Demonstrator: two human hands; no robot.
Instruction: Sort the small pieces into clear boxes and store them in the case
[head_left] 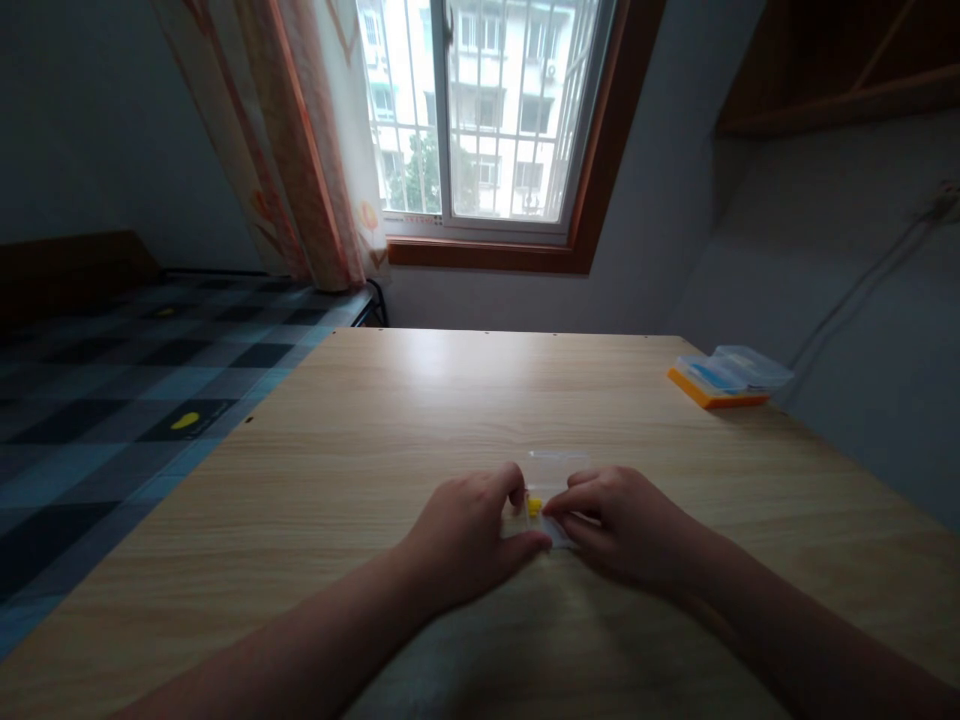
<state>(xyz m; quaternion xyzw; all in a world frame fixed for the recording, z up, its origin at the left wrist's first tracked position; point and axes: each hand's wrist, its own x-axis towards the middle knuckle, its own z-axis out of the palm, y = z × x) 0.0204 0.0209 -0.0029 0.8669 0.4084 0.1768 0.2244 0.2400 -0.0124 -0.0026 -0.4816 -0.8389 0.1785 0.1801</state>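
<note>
Both my hands rest close together on the wooden desk (390, 420). Between them lies a small clear plastic bag (556, 466) with a small yellow piece (534, 507) inside it. My left hand (465, 535) has its fingers curled and pinches the bag's left side between thumb and fingertips. My right hand (622, 525) pinches the bag from the right, its index finger and thumb pressed together next to the yellow piece. Part of the bag is hidden under my fingers.
A clear-lidded case with an orange base (724, 380) lies near the desk's far right corner by the wall. A bed with a checked blue cover (112, 400) stands to the left. A barred window (480, 110) and curtain (300, 150) are behind the desk.
</note>
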